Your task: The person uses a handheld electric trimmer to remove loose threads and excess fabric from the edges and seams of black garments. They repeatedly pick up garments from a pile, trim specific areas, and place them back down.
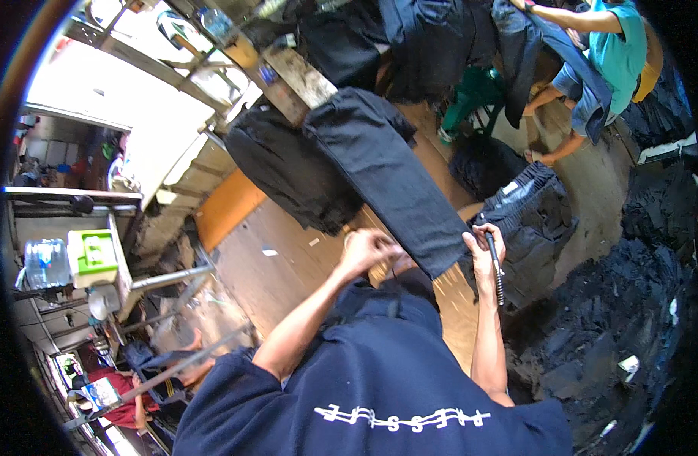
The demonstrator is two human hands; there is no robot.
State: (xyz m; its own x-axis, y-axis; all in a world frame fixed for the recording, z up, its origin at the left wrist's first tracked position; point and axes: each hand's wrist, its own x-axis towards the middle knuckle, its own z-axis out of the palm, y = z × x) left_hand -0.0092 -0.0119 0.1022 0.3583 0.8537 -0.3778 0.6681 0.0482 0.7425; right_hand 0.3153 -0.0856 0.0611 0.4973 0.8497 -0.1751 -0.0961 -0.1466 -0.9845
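Note:
In front of me a black trouser leg (391,178) hangs lengthwise over the end of a narrow board (297,76). A second black garment (288,171) lies to its left. My right hand (486,251), at the near right corner of the trouser leg, is closed around a slim black rod-shaped tool (492,254) with a coiled lower end. My left hand (368,251) is near the trouser leg's lower left edge, its fingers bent together in a pinch. Anything between those fingers is too small and blurred to make out.
Dark cloth lies heaped (600,334) at the right, with a dark garment (527,220) beside the trouser leg. At upper right a person in a teal shirt (622,49) handles dark trousers. A metal frame (167,281) and a green box (92,258) stand left; another person (121,395) sits lower left.

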